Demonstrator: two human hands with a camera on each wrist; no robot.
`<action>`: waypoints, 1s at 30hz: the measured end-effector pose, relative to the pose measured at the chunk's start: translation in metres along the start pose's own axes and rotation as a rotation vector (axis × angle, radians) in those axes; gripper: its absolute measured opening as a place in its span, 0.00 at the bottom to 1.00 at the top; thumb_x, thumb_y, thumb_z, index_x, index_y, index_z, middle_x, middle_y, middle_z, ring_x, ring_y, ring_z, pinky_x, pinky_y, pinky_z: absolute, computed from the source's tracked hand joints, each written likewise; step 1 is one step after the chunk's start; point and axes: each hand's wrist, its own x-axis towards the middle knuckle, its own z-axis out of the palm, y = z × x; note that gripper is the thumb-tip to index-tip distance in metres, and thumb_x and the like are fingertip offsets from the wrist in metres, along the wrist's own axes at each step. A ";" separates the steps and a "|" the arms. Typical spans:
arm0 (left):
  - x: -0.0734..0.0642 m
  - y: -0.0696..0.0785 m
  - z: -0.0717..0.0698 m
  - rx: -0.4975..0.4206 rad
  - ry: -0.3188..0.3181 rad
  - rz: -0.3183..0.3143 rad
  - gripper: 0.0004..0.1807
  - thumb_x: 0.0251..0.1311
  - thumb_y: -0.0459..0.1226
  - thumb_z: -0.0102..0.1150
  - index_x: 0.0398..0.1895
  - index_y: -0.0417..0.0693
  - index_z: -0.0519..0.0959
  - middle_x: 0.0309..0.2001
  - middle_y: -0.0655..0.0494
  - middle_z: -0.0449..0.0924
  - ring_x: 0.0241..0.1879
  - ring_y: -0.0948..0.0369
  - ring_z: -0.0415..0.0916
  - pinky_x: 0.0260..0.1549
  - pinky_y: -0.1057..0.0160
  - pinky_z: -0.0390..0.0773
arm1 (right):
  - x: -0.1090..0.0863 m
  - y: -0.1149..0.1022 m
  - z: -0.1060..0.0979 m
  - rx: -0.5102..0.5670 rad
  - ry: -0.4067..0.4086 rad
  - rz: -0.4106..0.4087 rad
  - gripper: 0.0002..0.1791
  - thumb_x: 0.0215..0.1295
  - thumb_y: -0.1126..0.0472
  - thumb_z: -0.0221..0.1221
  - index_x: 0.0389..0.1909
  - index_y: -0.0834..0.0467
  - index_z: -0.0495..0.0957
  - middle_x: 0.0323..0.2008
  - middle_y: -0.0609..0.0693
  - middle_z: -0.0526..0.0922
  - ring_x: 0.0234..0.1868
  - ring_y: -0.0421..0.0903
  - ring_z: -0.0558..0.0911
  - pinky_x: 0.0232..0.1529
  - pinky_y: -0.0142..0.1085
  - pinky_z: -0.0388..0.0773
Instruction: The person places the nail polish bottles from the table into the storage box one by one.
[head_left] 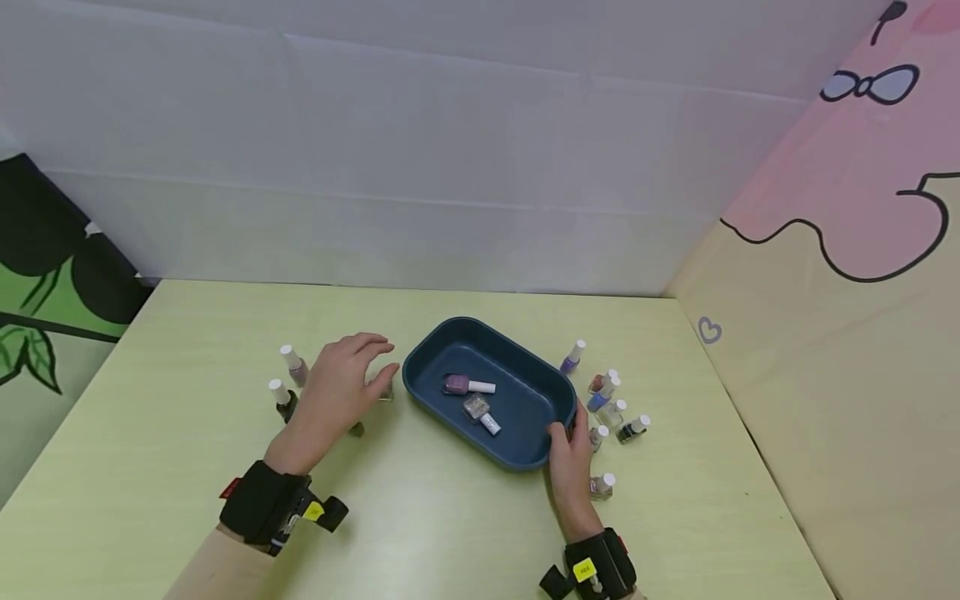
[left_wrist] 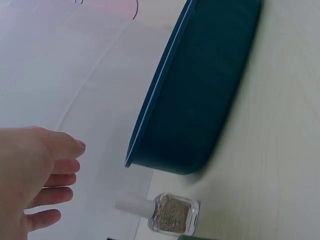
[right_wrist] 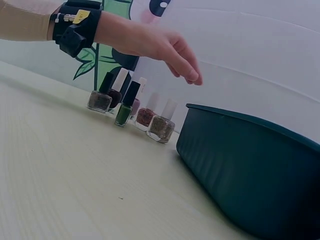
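Observation:
A dark blue tray [head_left: 517, 375] sits on the table with two nail polish bottles lying in it, a purple one [head_left: 455, 384] and a clear glittery one [head_left: 477, 407]. My right hand [head_left: 572, 467] grips the tray's near right corner, thumb on the rim. Off the tray's left end hovers my left hand [head_left: 337, 387], fingers loosely bent and thumb apart, holding nothing. In the left wrist view a gold glitter polish bottle [left_wrist: 172, 215] stands below that hand, not touching it. The right wrist view shows more bottles upright there, including a green one [right_wrist: 123, 114] with a black cap.
Right of the tray stand several more polish bottles, among them a blue one [head_left: 597, 402] and a dark one [head_left: 628, 432]. Two white-capped bottles, one pale [head_left: 298, 372], stand left of my left hand. A white sheet [head_left: 420, 167] hangs behind the table.

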 end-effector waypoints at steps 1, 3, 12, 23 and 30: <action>-0.001 -0.002 -0.001 0.010 -0.009 -0.006 0.16 0.60 0.36 0.72 0.48 0.35 0.86 0.50 0.40 0.85 0.51 0.42 0.82 0.53 0.40 0.79 | 0.000 0.000 0.000 0.000 -0.001 0.002 0.36 0.73 0.65 0.47 0.81 0.54 0.53 0.80 0.54 0.57 0.76 0.52 0.62 0.74 0.54 0.62; -0.004 -0.004 -0.003 0.030 -0.026 -0.019 0.16 0.61 0.37 0.72 0.48 0.34 0.86 0.51 0.40 0.85 0.53 0.42 0.81 0.54 0.39 0.77 | 0.000 0.000 0.000 0.000 -0.002 0.005 0.36 0.74 0.65 0.47 0.82 0.54 0.53 0.80 0.54 0.57 0.76 0.53 0.61 0.74 0.55 0.62; -0.015 -0.008 -0.004 0.063 -0.105 -0.047 0.17 0.63 0.39 0.71 0.48 0.34 0.87 0.53 0.40 0.85 0.55 0.41 0.81 0.56 0.38 0.76 | -0.001 -0.002 -0.001 0.000 -0.003 0.013 0.36 0.74 0.64 0.47 0.82 0.54 0.52 0.80 0.53 0.56 0.76 0.53 0.61 0.74 0.55 0.62; -0.023 -0.010 0.001 0.098 -0.098 -0.061 0.12 0.63 0.37 0.71 0.44 0.36 0.88 0.52 0.40 0.85 0.55 0.43 0.80 0.56 0.39 0.76 | -0.001 -0.001 0.000 -0.025 0.004 -0.010 0.37 0.72 0.66 0.47 0.82 0.55 0.53 0.80 0.56 0.57 0.77 0.54 0.60 0.75 0.56 0.59; -0.025 -0.013 0.006 0.111 -0.098 -0.090 0.15 0.62 0.37 0.71 0.47 0.34 0.87 0.52 0.38 0.84 0.56 0.42 0.79 0.56 0.39 0.75 | 0.000 -0.001 0.000 -0.029 0.001 0.009 0.37 0.73 0.65 0.47 0.82 0.54 0.52 0.80 0.55 0.56 0.77 0.53 0.60 0.75 0.55 0.59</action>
